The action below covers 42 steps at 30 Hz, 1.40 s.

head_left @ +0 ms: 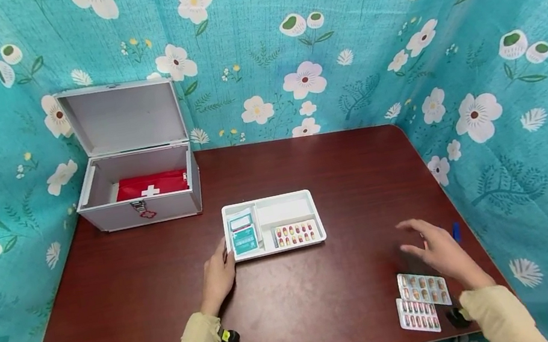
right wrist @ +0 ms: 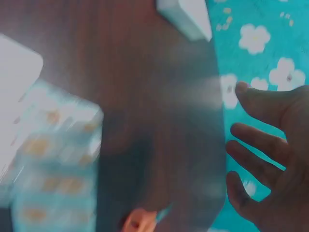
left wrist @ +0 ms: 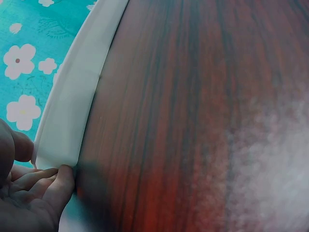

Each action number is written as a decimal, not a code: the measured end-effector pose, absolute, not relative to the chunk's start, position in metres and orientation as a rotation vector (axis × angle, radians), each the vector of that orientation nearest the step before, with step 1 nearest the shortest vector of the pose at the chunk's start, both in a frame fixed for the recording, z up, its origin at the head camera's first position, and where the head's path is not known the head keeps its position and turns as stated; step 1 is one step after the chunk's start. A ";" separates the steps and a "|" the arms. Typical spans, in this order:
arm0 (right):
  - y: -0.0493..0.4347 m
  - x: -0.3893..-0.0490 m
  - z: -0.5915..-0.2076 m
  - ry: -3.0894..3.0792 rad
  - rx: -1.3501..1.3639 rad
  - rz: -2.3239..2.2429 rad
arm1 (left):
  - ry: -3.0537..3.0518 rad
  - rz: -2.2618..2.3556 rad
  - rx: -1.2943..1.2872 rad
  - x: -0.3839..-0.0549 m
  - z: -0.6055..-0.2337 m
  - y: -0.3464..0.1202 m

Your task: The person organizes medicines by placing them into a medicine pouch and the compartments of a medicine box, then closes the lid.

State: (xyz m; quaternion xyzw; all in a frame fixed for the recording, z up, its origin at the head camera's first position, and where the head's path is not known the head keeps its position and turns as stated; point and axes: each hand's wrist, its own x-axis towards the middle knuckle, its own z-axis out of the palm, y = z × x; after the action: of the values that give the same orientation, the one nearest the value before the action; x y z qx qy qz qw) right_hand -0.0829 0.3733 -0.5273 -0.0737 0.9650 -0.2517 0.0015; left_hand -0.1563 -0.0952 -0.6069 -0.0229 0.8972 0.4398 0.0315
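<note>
A white divided tray (head_left: 286, 207) lies on the table. My left hand (head_left: 218, 278) grips its front left corner; the left wrist view shows fingers and thumb (left wrist: 21, 145) pinching the tray wall (left wrist: 72, 101). Teal-and-white packets (head_left: 245, 240) fill the tray's left compartment, and a capsule blister pack (head_left: 295, 234) sits in the front right one. My right hand (head_left: 439, 249) hovers over the table's right side with fingers spread and nothing in them. Nearest to it are two overlapping blister packs, one with orange-brown capsules (head_left: 424, 289) and one with dark red capsules (head_left: 418, 315).
An open silver case (head_left: 149, 210) stands at the back left, with a red pouch (head_left: 152, 184) bearing a white cross inside. A small blue item (head_left: 456, 232) lies by the right edge. A small orange thing (right wrist: 139, 221) appears blurred in the right wrist view.
</note>
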 end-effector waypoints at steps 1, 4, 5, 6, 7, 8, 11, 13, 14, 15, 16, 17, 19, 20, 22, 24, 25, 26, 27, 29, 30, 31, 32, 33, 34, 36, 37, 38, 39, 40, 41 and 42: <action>0.380 -0.075 -0.528 3.007 -0.199 -0.768 | 2.761 1.350 -0.070 -0.156 -0.607 -0.095; 0.397 -0.056 -0.534 2.955 -0.153 -0.676 | 2.750 1.340 -0.066 -0.157 -0.607 -0.095; 0.403 -0.050 -0.538 2.949 -0.153 -0.635 | 2.746 1.340 -0.070 -0.157 -0.607 -0.095; 0.408 -0.046 -0.542 2.953 -0.174 -0.597 | 2.743 1.343 -0.074 -0.157 -0.607 -0.095; 0.412 -0.041 -0.546 2.958 -0.199 -0.560 | 2.740 1.347 -0.074 -0.157 -0.607 -0.095; 0.416 -0.037 -0.551 2.963 -0.224 -0.522 | 2.741 1.347 -0.074 -0.157 -0.607 -0.096; 0.424 -0.030 -0.563 2.976 -0.280 -0.444 | 2.751 1.348 -0.072 -0.156 -0.606 -0.096; 0.425 -0.027 -0.569 2.974 -0.293 -0.428 | 2.751 1.343 -0.084 -0.156 -0.606 -0.096; 0.425 -0.027 -0.572 2.971 -0.296 -0.421 | 2.756 1.337 -0.088 -0.156 -0.606 -0.096; 0.425 -0.027 -0.575 2.972 -0.292 -0.419 | 2.761 1.336 -0.086 -0.155 -0.607 -0.096; 0.425 -0.027 -0.578 2.971 -0.276 -0.427 | 2.766 1.335 -0.082 -0.155 -0.607 -0.096; 0.424 -0.026 -0.580 2.974 -0.268 -0.435 | 2.767 1.330 -0.081 -0.155 -0.607 -0.096; 0.423 -0.026 -0.584 2.986 -0.250 -0.454 | 2.766 1.330 -0.082 -0.155 -0.608 -0.096; 0.423 -0.027 -0.586 2.999 -0.247 -0.457 | 2.767 1.333 -0.081 -0.155 -0.608 -0.096; 0.423 -0.029 -0.589 3.014 -0.242 -0.469 | 2.765 1.337 -0.087 -0.155 -0.608 -0.096; 0.422 -0.031 -0.590 3.026 -0.246 -0.463 | 2.767 1.338 -0.094 -0.155 -0.608 -0.096; 0.422 -0.032 -0.591 3.028 -0.246 -0.458 | 2.771 1.337 -0.092 -0.155 -0.608 -0.095; 0.422 -0.033 -0.591 3.027 -0.242 -0.454 | 2.773 1.338 -0.090 -0.156 -0.608 -0.095; 0.422 -0.034 -0.590 3.025 -0.239 -0.452 | 2.777 1.336 -0.083 -0.156 -0.607 -0.095; 0.421 -0.035 -0.590 3.033 -0.232 -0.445 | 2.781 1.332 -0.074 -0.156 -0.607 -0.095; 0.422 -0.036 -0.590 3.045 -0.250 -0.443 | 2.781 1.332 -0.070 -0.156 -0.607 -0.094; 0.422 -0.036 -0.589 3.054 -0.275 -0.449 | 2.779 1.336 -0.069 -0.156 -0.607 -0.094; 0.423 -0.037 -0.588 3.062 -0.293 -0.457 | 2.777 1.339 -0.069 -0.156 -0.607 -0.094; 0.423 -0.038 -0.587 3.065 -0.307 -0.466 | 2.775 1.340 -0.068 -0.156 -0.607 -0.094; 0.424 -0.038 -0.585 3.063 -0.316 -0.481 | 2.773 1.344 -0.068 -0.156 -0.607 -0.094; 0.425 -0.040 -0.581 3.033 -0.313 -0.536 | 2.771 1.351 -0.070 -0.156 -0.607 -0.094; 0.426 -0.041 -0.578 3.008 -0.291 -0.578 | 2.771 1.356 -0.072 -0.156 -0.607 -0.095; 0.426 -0.042 -0.576 2.986 -0.266 -0.611 | 2.771 1.357 -0.073 -0.156 -0.607 -0.095; 0.427 -0.042 -0.573 2.973 -0.247 -0.633 | 2.772 1.355 -0.072 -0.156 -0.607 -0.095; 0.427 -0.044 -0.570 2.972 -0.233 -0.656 | 2.773 1.356 -0.070 -0.156 -0.607 -0.095; 0.427 -0.046 -0.567 2.974 -0.214 -0.680 | 2.773 1.356 -0.070 -0.157 -0.607 -0.095; 0.427 -0.047 -0.564 2.982 -0.202 -0.695 | 2.771 1.359 -0.068 -0.157 -0.607 -0.096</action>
State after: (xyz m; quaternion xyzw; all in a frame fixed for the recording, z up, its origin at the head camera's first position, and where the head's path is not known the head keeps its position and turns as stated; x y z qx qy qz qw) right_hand -0.0473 0.4271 -0.5639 -0.0657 0.9711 -0.2264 0.0366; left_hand -0.1567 -0.0956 -0.6068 -0.0222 0.8973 0.4400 0.0270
